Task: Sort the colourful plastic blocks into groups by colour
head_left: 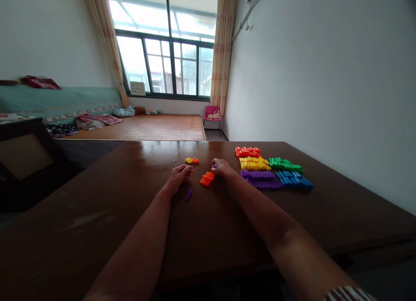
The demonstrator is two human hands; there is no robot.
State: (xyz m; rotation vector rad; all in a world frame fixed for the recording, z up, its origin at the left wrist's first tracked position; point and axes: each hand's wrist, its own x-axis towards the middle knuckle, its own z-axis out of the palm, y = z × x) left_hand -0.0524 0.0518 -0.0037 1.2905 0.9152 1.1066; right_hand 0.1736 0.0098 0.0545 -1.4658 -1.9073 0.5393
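Crowded fingertips, loose pieces: a nudge is the main hazard

The right hand [221,166], at the middle of the frame, has its fingertips pinched around a small purple plastic-looking piece [213,166], mostly covered by the fingers. The left hand [180,173], left of centre, has its fingers drawn close together; whether anything sits between them I cannot tell. With so little of the purple piece showing, a weak or off-centre pinch could let it slip.

Just beside the right fingertips, toward the bottom of the frame, lies a small group of bright orange cylindrical pieces [207,178]; a low sweep of that hand would probably push them out of line. A single purple cylindrical piece [188,195] lies loose below the left hand, near the wrist, where a careless drag could set it rolling on the glossy dark brown tabletop [81,249].

Above the left hand sit a few small yellow and orange pieces [192,161], within easy brushing range should it reach forward.

Right of centre, the right forearm passes close to the purple rows [261,179]; swinging outward, it could jostle them and the blue rows [294,180] beyond. The yellow rows [254,163], red-orange rows [248,152] and green rows [286,164], farther up, look less exposed.
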